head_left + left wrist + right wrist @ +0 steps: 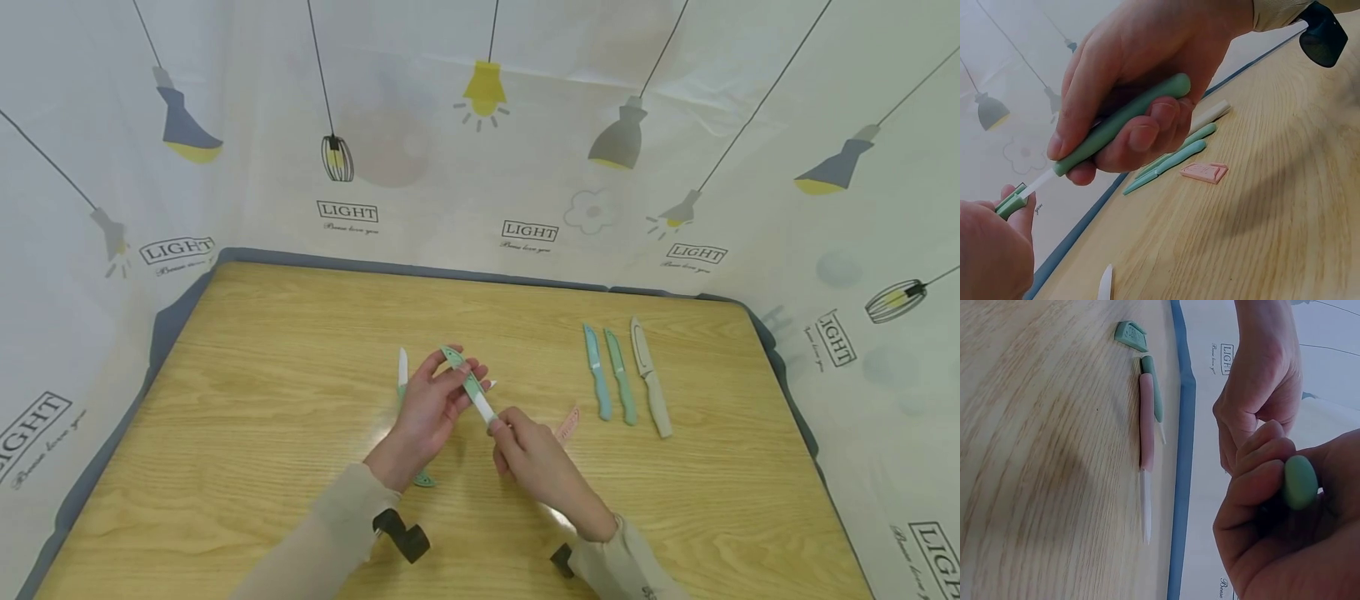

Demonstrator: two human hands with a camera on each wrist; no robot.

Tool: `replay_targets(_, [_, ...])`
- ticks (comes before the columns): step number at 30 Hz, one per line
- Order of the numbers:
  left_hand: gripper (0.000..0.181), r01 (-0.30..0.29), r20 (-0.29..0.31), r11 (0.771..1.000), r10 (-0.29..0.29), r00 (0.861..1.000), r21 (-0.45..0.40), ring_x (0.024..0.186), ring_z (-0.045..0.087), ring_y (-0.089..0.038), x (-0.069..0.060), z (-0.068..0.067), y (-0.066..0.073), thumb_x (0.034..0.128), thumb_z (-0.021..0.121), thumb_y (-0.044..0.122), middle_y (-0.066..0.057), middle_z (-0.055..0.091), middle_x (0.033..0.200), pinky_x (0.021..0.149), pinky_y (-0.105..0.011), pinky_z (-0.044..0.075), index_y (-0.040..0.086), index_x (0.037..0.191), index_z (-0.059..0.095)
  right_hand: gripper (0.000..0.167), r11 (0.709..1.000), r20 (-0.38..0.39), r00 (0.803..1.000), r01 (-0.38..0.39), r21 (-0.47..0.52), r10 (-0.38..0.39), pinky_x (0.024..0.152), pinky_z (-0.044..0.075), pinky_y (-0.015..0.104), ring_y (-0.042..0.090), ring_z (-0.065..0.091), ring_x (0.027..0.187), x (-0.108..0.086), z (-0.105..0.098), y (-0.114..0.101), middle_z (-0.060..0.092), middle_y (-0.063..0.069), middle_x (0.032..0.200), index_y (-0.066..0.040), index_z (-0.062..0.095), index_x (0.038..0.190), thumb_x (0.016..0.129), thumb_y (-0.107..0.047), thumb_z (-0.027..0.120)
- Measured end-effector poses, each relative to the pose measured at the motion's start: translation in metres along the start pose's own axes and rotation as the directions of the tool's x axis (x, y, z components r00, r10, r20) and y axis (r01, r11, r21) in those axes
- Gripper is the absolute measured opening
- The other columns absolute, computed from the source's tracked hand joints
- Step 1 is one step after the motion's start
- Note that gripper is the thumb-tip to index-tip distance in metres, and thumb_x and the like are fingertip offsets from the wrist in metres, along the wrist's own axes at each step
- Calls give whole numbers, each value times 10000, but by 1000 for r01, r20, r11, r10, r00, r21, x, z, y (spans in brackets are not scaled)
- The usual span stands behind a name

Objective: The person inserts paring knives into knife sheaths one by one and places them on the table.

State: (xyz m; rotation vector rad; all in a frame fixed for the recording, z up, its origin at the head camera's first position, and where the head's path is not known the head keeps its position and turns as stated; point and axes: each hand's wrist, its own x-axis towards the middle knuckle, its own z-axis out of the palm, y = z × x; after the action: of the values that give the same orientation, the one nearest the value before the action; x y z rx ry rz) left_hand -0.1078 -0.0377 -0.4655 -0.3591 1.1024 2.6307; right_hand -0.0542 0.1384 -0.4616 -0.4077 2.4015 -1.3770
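My left hand (429,410) pinches a green blade sheath (453,357) between thumb and fingers. With my right hand (538,462) I grip the green handle (1125,125) of a knife. Its white blade (484,407) shows between the two hands, with the tip end inside the sheath. Beneath the hands, a pink-handled knife (1147,422) lies bare on the table beside another green-handled knife (1154,394) with a white blade. Near my left wrist rests a second green sheath (424,480). A pink sheath (569,422) lies just beyond my right hand, partly hidden by it in the head view.
To the right, a blue knife (598,375), a green knife (622,379) and a beige knife (651,379) lie side by side in sheaths. The wooden table (285,358) ends against a light-patterned cloth (450,192) at its back and sides.
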Motion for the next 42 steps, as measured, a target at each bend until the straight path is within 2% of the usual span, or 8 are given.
replay_targets(14, [252, 6, 16, 1000, -6, 1000, 16, 1039, 706, -218, -4, 5, -4, 1054, 507, -56, -122, 603, 1132, 1080, -473, 501, 58, 1279, 509, 341, 1000, -34, 999, -20, 10, 20, 427, 316, 192, 39, 403, 490, 2, -1, -3, 573, -35, 639, -1, 576, 1052, 1148, -271, 390])
replay_targets(27, [257, 1, 24, 1000, -2, 1000, 28, 1036, 710, -219, -4, 5, -4, 1054, 511, -51, -117, 612, 1121, 1051, -444, 531, 50, 1291, 511, 309, 1000, -53, 998, -20, 14, 21, 424, 310, 186, 47, 405, 489, 4, 2, -5, 572, -43, 654, 3, 568, 1057, 1145, -238, 396])
replay_targets(42, [326, 6, 10, 994, -8, 1000, 114, 1080, 708, -230, -6, 5, -9, 1059, 522, -32, -132, 627, 1145, 1009, -409, 563, 12, 1380, 484, 294, 999, -77, 996, -33, 25, 35, 444, 325, 190, 69, 419, 506, 10, 5, -5, 568, -42, 661, 8, 564, 1051, 1140, -226, 409])
